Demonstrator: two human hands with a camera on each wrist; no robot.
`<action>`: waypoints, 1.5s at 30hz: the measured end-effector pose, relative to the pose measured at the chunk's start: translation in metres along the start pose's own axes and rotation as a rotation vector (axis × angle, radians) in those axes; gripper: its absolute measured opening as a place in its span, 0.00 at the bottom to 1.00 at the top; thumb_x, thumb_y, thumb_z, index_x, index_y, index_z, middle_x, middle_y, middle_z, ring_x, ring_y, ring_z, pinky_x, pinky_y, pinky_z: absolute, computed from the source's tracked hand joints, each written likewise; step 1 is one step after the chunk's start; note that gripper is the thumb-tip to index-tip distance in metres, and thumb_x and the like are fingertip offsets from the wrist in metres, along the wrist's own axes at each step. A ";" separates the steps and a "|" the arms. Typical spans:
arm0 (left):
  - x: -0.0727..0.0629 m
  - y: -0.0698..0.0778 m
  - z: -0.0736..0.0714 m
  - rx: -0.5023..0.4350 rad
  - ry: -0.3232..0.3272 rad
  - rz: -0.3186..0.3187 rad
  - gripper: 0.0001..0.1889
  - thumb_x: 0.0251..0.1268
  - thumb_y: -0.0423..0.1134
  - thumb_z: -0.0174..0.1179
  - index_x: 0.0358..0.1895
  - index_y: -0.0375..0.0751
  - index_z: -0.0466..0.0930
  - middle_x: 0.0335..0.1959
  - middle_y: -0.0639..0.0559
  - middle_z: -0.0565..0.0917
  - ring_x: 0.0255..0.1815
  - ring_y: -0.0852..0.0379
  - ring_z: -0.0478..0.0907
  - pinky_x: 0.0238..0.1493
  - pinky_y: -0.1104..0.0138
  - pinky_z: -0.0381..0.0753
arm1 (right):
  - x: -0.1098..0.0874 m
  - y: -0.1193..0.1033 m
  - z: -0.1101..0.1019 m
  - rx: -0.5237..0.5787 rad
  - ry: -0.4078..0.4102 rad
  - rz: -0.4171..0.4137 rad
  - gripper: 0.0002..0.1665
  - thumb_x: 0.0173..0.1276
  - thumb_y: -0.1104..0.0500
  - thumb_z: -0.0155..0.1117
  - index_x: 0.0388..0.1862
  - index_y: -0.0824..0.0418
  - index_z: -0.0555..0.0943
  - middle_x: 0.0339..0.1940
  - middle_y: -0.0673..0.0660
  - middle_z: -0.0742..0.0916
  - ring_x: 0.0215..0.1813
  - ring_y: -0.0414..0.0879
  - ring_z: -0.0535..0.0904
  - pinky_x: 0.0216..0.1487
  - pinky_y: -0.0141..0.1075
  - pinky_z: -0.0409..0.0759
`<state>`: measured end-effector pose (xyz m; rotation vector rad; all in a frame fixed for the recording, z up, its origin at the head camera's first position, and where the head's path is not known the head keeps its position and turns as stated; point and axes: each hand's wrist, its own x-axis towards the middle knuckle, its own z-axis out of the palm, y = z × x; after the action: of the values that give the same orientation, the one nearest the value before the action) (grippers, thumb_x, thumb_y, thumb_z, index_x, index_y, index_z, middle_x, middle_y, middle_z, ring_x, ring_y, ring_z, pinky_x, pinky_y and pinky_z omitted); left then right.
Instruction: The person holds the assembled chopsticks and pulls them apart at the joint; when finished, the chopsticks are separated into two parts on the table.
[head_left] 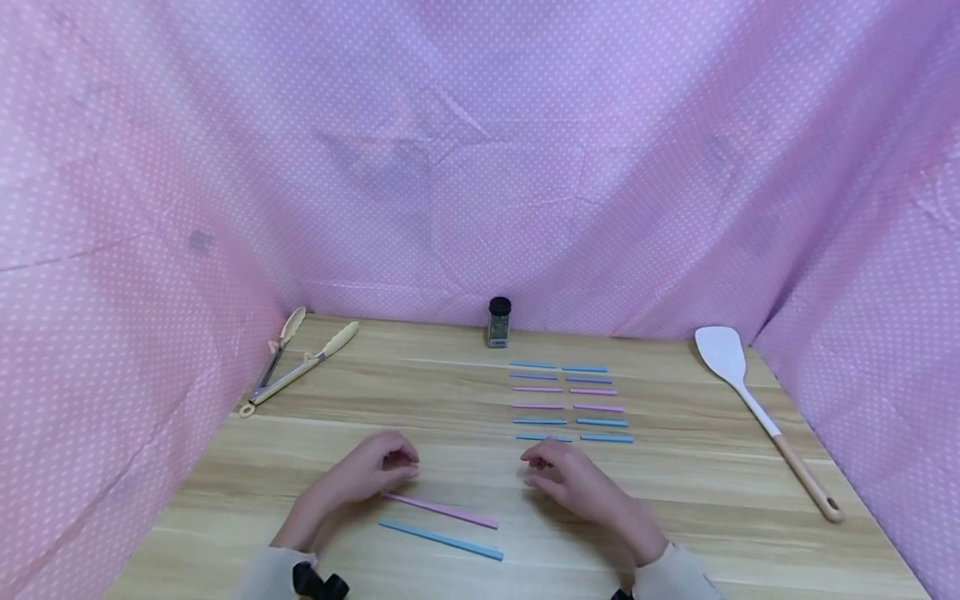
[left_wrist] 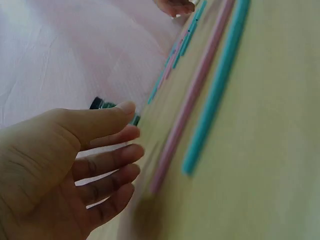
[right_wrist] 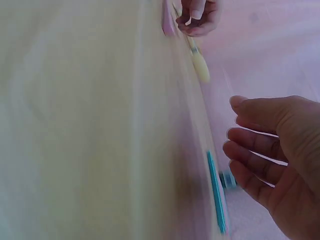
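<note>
My left hand (head_left: 378, 465) hovers at the left of the table with its fingers loosely bent and nothing in them. Just in front of it lie a long pink stick (head_left: 442, 510) and, nearer the edge, a long light-blue stick (head_left: 442, 540), both slanting. Opposite, my right hand (head_left: 566, 475) is also relaxed and holds nothing. Beyond it, several shorter sticks lie in two columns, among them a blue stick (head_left: 606, 437), a pink stick (head_left: 598, 408) and a purple stick (head_left: 588, 380). The right wrist view shows that hand (right_wrist: 270, 155) with thumb and fingers apart.
At the back stands a small jar (head_left: 498, 323) with a black lid. Spread tongs (head_left: 300, 367) with cream tips lie at the left. A white spatula (head_left: 723, 354) with a wooden handle lies at the right. Pink dotted cloth (head_left: 480, 167) hangs around the wooden table (head_left: 420, 375).
</note>
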<state>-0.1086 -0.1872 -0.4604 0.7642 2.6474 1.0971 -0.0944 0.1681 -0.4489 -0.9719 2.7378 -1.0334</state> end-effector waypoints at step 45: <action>0.030 0.041 -0.014 0.114 -0.047 0.003 0.04 0.69 0.38 0.56 0.39 0.54 0.79 0.35 0.64 0.78 0.37 0.65 0.74 0.40 0.69 0.77 | 0.014 -0.014 -0.005 0.078 -0.052 0.100 0.02 0.68 0.57 0.61 0.38 0.51 0.81 0.34 0.42 0.83 0.38 0.33 0.77 0.40 0.28 0.78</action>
<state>-0.1228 -0.1560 -0.4207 0.8043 2.6888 0.9235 -0.0996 0.1548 -0.4342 -0.8293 2.6520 -1.0739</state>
